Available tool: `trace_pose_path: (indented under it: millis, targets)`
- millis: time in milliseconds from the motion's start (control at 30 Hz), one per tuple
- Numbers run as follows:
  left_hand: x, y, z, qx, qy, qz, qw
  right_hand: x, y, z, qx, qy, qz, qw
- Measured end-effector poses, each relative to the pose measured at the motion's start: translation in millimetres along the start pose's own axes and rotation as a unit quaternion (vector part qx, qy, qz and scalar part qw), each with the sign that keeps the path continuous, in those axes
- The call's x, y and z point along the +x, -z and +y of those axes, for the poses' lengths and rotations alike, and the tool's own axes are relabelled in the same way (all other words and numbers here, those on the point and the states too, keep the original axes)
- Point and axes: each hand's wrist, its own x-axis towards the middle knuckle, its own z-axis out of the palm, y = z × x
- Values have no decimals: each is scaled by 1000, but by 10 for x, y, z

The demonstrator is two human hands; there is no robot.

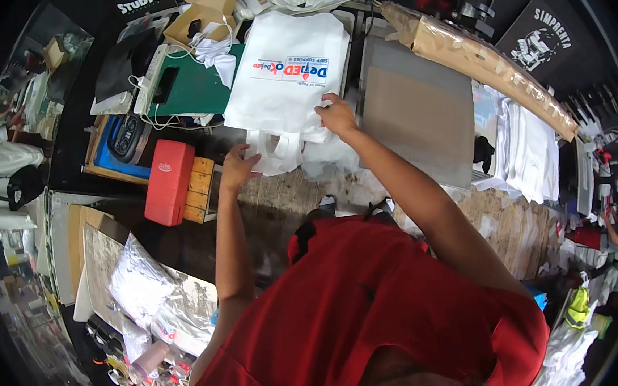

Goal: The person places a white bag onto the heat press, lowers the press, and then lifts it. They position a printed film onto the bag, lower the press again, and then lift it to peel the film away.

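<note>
A white bag (280,102) with red and blue print lies flat in front of me, its print upside down and its handles toward me. My right hand (335,115) is at the bag's lower right edge, thumb and fingers closed on it. Beside the handles on the left is my left hand (239,166), its fingers apart, the fingertips close to the handle loop. Whether they touch it is hard to tell. Under and below the bag, translucent plastic (329,159) hangs at the edge.
A green board (199,93) with a phone and cables lies left of the bag. A grey flat platen (418,97) is on the right, beside a long cardboard box (487,63). A red case (169,182) rests at the left near a wooden stool (198,191).
</note>
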Motion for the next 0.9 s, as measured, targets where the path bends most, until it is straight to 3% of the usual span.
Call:
trace_pose_path:
  millis: [100,167,200,267,333,400,433,467,533,600,667,733,800,900]
  targets:
    - [81,26,13,-85,-36,9,996,56,-3,-47,16,9,-25,1000]
    - [58,94,273,-132,-27,14,991,188,-50,-57,145,4,-23,989]
    - [37,140,411,-178,-19,20,984,232,-51,-106,145,-1,-24,989]
    - [80,228,553,-154,-27,30,987,272,19,-301,217,-17,-35,975]
    - [140,332,534,-128,-28,18,991,212,59,-366,206,-12,-32,978]
    - [338,418,328,131,-74,27,988,126,52,-332,70,-76,-38,994]
    - [460,416,176,270,-147,87,947,130,17,-189,40,-90,-54,994]
    - [486,360,211,272,-151,83,947,167,-11,-6,42,-92,-49,994]
    - [502,154,333,350,-277,228,865,238,-27,261,-103,25,-25,994]
    - [681,26,565,322,-263,190,889,172,60,162,-60,-18,-48,997]
    - [1112,-33,635,355,-312,174,864,278,-6,261,-86,-40,26,995]
    - [1700,60,410,419,-226,219,852,445,-85,428,-45,-58,27,997]
    - [2084,208,173,382,-177,209,883,530,-60,405,0,-74,26,997]
    - [1945,224,294,417,-150,179,878,485,8,278,-61,-21,23,998]
